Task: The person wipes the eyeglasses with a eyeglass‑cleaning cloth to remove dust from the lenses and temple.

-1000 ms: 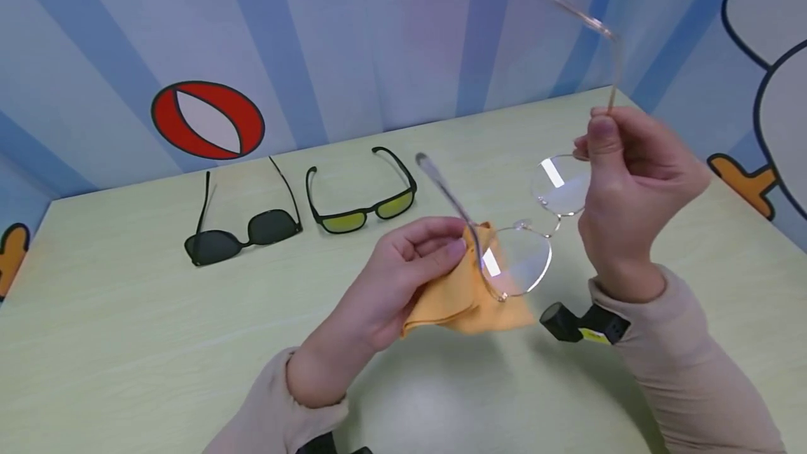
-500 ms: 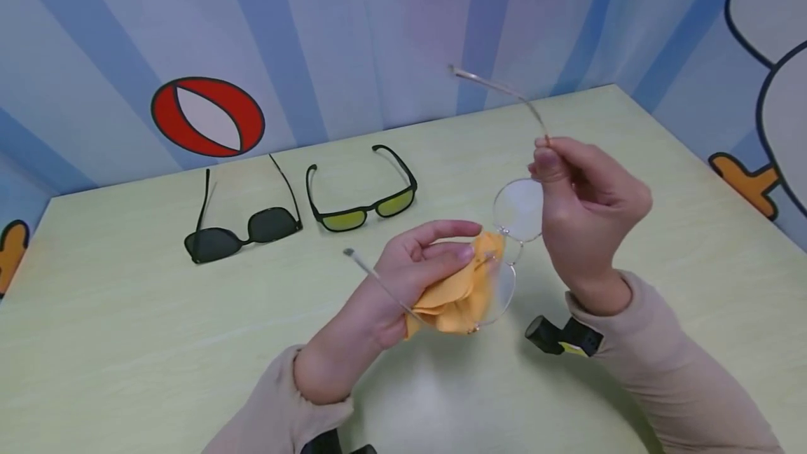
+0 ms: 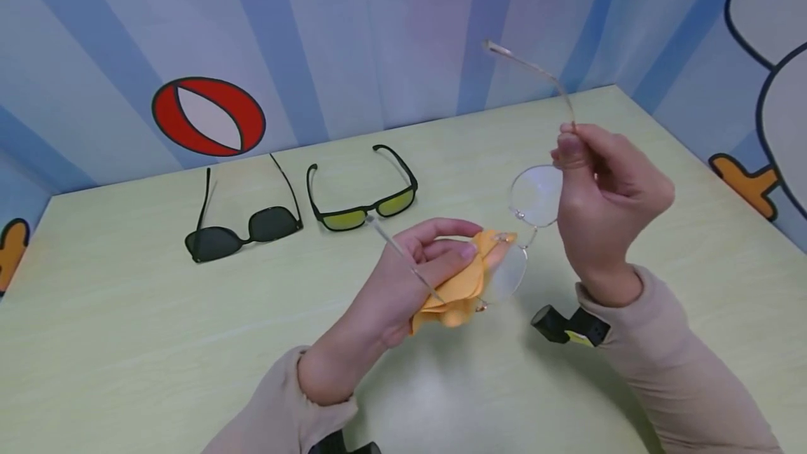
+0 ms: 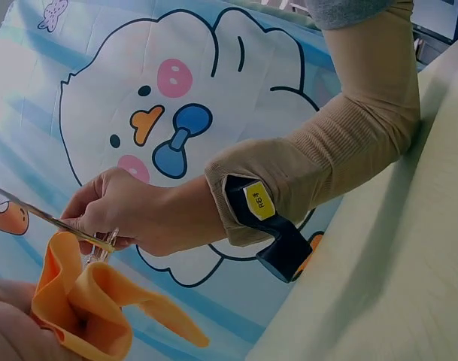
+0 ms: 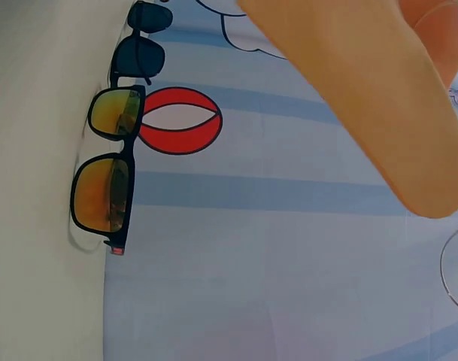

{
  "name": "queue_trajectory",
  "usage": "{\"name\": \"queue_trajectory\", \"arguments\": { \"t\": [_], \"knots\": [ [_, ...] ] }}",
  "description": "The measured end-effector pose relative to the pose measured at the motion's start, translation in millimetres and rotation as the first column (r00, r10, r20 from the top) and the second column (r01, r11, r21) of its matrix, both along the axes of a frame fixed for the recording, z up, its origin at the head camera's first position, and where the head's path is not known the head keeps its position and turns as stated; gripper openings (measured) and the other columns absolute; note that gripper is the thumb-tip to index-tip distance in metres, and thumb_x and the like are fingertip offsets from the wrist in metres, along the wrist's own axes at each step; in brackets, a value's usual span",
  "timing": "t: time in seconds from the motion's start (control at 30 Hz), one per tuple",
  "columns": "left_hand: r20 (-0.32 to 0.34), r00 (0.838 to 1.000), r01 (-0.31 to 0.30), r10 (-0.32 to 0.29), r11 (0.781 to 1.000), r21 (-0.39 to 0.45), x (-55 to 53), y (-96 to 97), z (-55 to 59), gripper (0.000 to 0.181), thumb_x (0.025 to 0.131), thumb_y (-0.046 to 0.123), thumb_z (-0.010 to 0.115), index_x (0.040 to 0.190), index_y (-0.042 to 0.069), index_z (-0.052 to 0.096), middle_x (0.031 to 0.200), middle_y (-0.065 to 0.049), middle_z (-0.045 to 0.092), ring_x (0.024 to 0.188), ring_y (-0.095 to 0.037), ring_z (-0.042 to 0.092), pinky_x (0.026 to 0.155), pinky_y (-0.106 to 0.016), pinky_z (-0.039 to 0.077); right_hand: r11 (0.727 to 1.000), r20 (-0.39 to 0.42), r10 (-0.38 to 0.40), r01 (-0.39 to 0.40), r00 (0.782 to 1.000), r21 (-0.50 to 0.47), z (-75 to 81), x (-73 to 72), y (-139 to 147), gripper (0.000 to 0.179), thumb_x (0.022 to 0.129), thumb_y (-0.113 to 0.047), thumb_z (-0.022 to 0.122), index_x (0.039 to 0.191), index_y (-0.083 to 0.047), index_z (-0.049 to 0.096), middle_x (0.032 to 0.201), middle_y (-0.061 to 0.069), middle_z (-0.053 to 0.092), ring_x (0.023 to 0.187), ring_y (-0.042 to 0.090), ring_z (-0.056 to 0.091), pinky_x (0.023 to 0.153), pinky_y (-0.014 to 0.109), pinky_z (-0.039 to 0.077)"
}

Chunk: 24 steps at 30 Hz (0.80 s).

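Thin-framed clear eyeglasses [image 3: 534, 196] are held up above the table between both hands, tilted, with their arms unfolded. My right hand [image 3: 608, 205] pinches one of their arms near the hinge between thumb and fingers. An orange cloth [image 3: 463, 282] is in my left hand [image 3: 403, 279], its fingers and thumb gripping it against the nearer lens. In the left wrist view the bunched cloth [image 4: 82, 301] lies close to the frame, and the right hand [image 4: 131, 207] is behind it. In the right wrist view the cloth [image 5: 379, 113] hides most of the left hand.
On the table [image 3: 157, 349] lie dark sunglasses [image 3: 242, 233] at the left and black-framed glasses with yellow lenses [image 3: 362, 209] beside them, both with arms unfolded. A striped blue backdrop [image 3: 378, 33] stands along the table's back edge.
The right hand has moved left and down, then slightly back up and right, tilting the eyeglasses with it. The cloth has become more bunched over the nearer lens; the left hand shifted little.
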<state>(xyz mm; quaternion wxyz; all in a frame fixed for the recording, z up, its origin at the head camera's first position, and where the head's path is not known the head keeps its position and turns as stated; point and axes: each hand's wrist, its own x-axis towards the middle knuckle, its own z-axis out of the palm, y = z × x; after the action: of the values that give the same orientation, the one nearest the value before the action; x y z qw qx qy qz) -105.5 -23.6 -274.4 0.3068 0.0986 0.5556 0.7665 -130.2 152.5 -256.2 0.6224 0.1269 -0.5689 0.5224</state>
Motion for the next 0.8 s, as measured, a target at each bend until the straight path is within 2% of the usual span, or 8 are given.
{"name": "queue_trajectory", "arguments": {
  "t": [0.23,0.43,0.57,0.63,0.7,0.77,0.8],
  "knots": [
    [0.035,0.999,-0.011,0.01,0.999,0.038,-0.6,0.6,-1.3,0.029,0.093,0.004,0.055,0.121,-0.001,0.054,0.088,-0.003,0.065,0.068,-0.012,0.066,0.058,-0.023,0.055,0.996,-0.063,-0.088,0.087,0.994,-0.014,3.8,-2.3,6.1,0.004,0.075,0.016,0.064,0.072,0.014,0.066,0.063,0.016,0.064,0.055,0.006,0.057,0.056,0.016,0.047],
    [0.029,0.999,0.022,-0.023,0.999,0.048,-1.3,-1.3,-2.1,0.028,0.093,0.005,0.053,0.12,-0.001,0.051,0.086,-0.002,0.065,0.067,-0.012,0.065,0.056,-0.022,0.054,0.995,-0.042,-0.101,0.1,0.994,-0.028,5.5,-1.7,9.5,0.004,0.077,0.014,0.065,0.073,0.015,0.066,0.063,0.015,0.064,0.055,0.006,0.056,0.057,0.016,0.048],
    [0.027,1.0,0.002,-0.003,0.999,0.048,-1.5,-0.9,-2.3,0.027,0.092,0.003,0.055,0.118,-0.002,0.052,0.086,-0.002,0.066,0.067,-0.012,0.065,0.057,-0.021,0.053,0.994,-0.029,-0.104,0.104,0.994,-0.025,7.2,-0.9,10.0,0.004,0.077,0.014,0.065,0.074,0.015,0.066,0.063,0.014,0.064,0.055,0.005,0.055,0.057,0.016,0.047],
    [0.034,0.999,-0.017,0.016,0.999,0.031,-1.3,-0.4,-2.8,0.026,0.091,0.003,0.056,0.116,-0.001,0.054,0.087,-0.003,0.066,0.068,-0.011,0.064,0.057,-0.02,0.053,0.997,0.019,-0.079,0.079,0.997,-0.002,7.6,-0.2,11.6,0.003,0.077,0.014,0.065,0.075,0.015,0.067,0.065,0.012,0.065,0.056,0.005,0.056,0.057,0.016,0.047],
    [0.063,0.997,-0.036,0.035,0.999,0.02,-1.6,-0.1,-3.3,0.025,0.09,0.004,0.057,0.115,0.001,0.055,0.089,-0.005,0.066,0.068,-0.012,0.064,0.058,-0.021,0.053,0.999,0.115,-0.025,0.021,0.993,0.032,7.7,0.9,15.3,0.003,0.078,0.013,0.065,0.078,0.014,0.068,0.068,0.007,0.067,0.057,0.006,0.057,0.058,0.017,0.048],
    [0.103,0.993,-0.06,0.059,0.998,0.011,-3.2,0.0,-4.2,0.025,0.091,0.004,0.057,0.116,0.002,0.055,0.093,-0.007,0.065,0.069,-0.012,0.063,0.06,-0.021,0.053,0.996,0.261,0.055,-0.073,0.964,0.06,8.3,2.6,21.9,0.005,0.08,0.01,0.066,0.082,0.012,0.07,0.071,0.002,0.067,0.059,0.008,0.058,0.06,0.018,0.048],
    [0.125,0.989,-0.077,0.075,0.997,0.01,-4.5,-0.2,-4.3,0.025,0.092,0.004,0.056,0.116,0.002,0.055,0.096,-0.009,0.064,0.071,-0.013,0.063,0.061,-0.021,0.054,0.99,0.339,0.102,-0.129,0.935,0.058,8.9,3.3,26.0,0.007,0.08,0.008,0.066,0.085,0.011,0.07,0.072,0.001,0.067,0.059,0.01,0.059,0.06,0.018,0.049]
  ]
}}
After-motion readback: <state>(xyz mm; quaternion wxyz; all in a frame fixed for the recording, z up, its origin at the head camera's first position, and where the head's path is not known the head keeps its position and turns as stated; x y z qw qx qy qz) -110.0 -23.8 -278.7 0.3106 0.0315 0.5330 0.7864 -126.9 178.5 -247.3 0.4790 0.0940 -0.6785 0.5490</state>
